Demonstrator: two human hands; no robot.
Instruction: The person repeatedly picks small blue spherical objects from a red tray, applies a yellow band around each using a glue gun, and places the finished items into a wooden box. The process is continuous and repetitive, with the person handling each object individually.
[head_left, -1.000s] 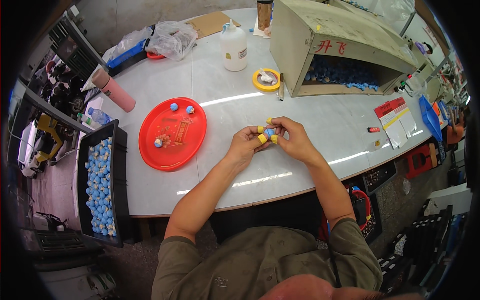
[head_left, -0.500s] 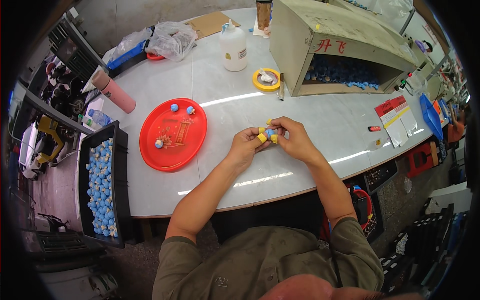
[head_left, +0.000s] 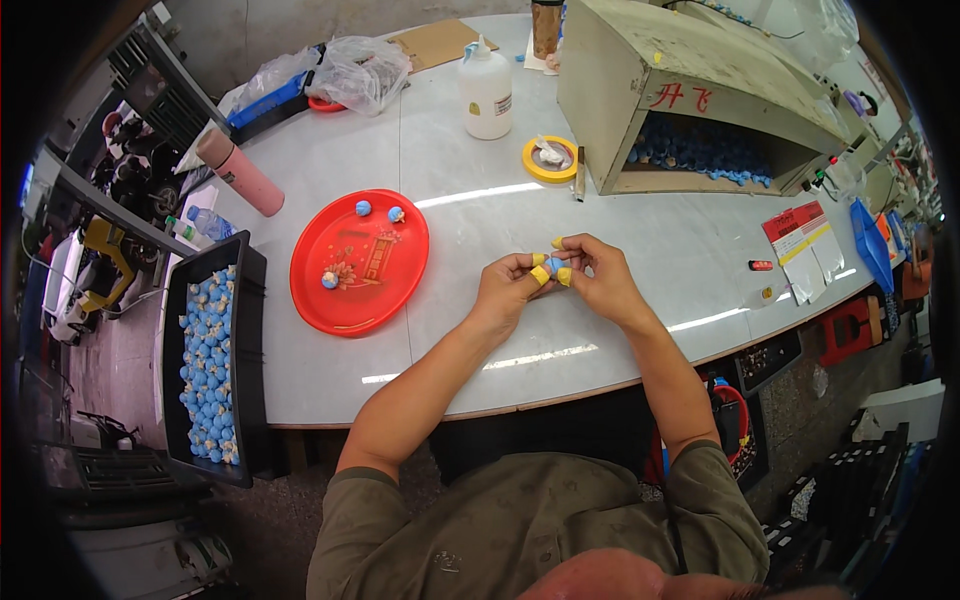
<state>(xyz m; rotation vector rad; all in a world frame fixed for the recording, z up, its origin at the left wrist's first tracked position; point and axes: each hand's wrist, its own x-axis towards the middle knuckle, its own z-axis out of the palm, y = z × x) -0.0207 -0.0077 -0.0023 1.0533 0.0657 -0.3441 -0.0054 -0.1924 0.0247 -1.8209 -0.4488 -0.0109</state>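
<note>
Between my fingertips, above the grey table (head_left: 470, 235), is a small blue piece (head_left: 554, 266), mostly hidden by yellow finger wraps. My left hand (head_left: 508, 288) pinches it from the left. My right hand (head_left: 604, 283) pinches it from the right, with its wrapped index finger raised above the piece. To the left lies a round red tray (head_left: 345, 235) carrying three small blue balls; one blue ball (head_left: 362, 208) is near its far rim, and a ball with a pale part (head_left: 329, 280) is nearer to me.
A black crate (head_left: 246, 350) full of blue balls stands at the left edge. Behind it is a pink flask (head_left: 240, 172). Farther back are a white squeeze bottle (head_left: 486, 95), a yellow tape roll (head_left: 533, 171) and an open-fronted cabinet (head_left: 640, 60) holding blue pieces. Papers (head_left: 805, 245) lie at right.
The whole view has shifted slightly, so the table and its things appear farther right. Both hands keep their pinch on the small blue piece.
</note>
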